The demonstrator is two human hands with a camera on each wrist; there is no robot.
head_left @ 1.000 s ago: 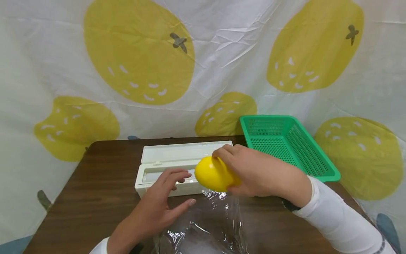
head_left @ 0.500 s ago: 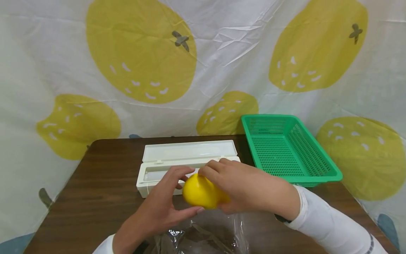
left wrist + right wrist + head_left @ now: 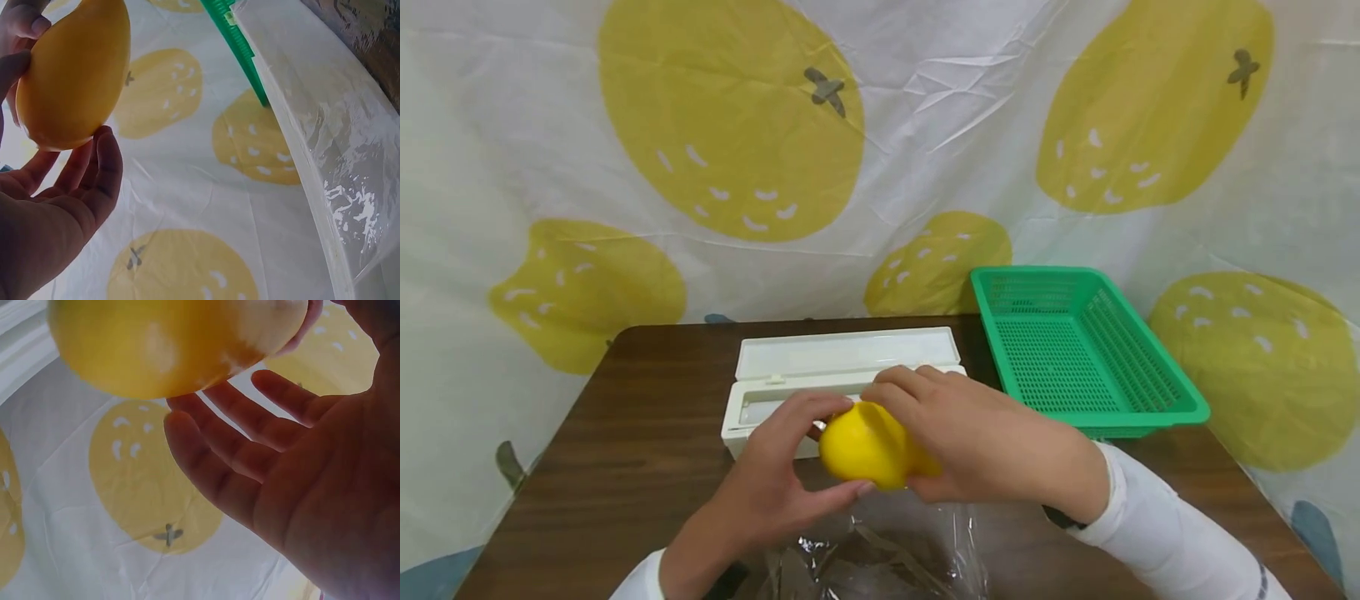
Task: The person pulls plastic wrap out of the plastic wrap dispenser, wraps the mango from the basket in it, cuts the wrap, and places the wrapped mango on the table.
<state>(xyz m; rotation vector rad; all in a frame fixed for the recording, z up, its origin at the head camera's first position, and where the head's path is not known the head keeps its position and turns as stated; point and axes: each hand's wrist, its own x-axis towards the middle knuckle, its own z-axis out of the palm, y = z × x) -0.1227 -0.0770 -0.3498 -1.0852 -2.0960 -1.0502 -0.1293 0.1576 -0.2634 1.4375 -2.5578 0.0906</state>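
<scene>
A smooth, glossy yellow mango (image 3: pixel 867 446) is held between both hands above the table, low centre in the head view. My left hand (image 3: pixel 778 467) grips its left end, thumb below and fingers above. From the right, my right hand (image 3: pixel 977 437) holds the other end, its fingers over the top. The left wrist view shows the mango (image 3: pixel 78 75) tapering upward, left fingertips at its lower end. Beneath the hands, clear plastic wrap (image 3: pixel 880 554) stretches toward me. Behind them stands a white wrap dispenser (image 3: pixel 850 354) with its lid up, its front partly hidden.
A green slotted basket (image 3: pixel 1093 417) stands at the back right of the dark wooden table (image 3: pixel 602 467). Behind the table hangs a white cloth (image 3: pixel 947 108) printed with large yellow fruit.
The right hand has brought the mango left and down to the left hand. The left thumb and fingers have closed on its left end.
</scene>
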